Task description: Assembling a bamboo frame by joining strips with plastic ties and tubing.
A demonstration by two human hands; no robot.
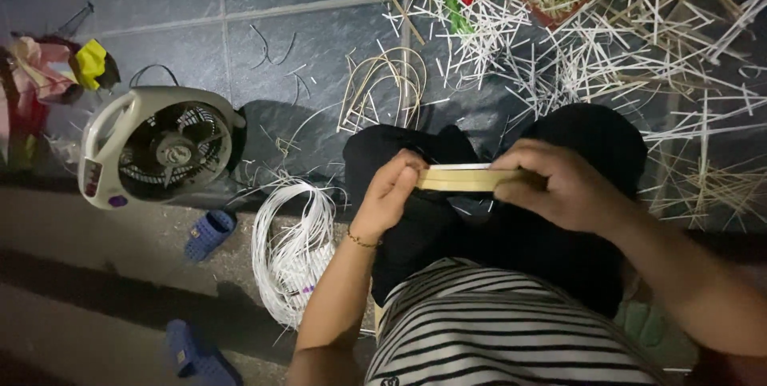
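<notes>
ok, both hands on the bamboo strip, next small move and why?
Probably slide the right hand outward along the bamboo strip: both hands pinch it level over the lap, the left hand anchors one end, and only a short stretch shows between them.

The left hand [391,190] and right hand [559,186] grip opposite ends of a bamboo strip [463,178] held level above the lap. Left of the knees lies a coil of thin strips [292,250], with a small fan [160,146] farther left and a sandal [209,232] between them. Cut splints [607,50] are strewn over the tiled floor [160,2] ahead and to the right.
</notes>
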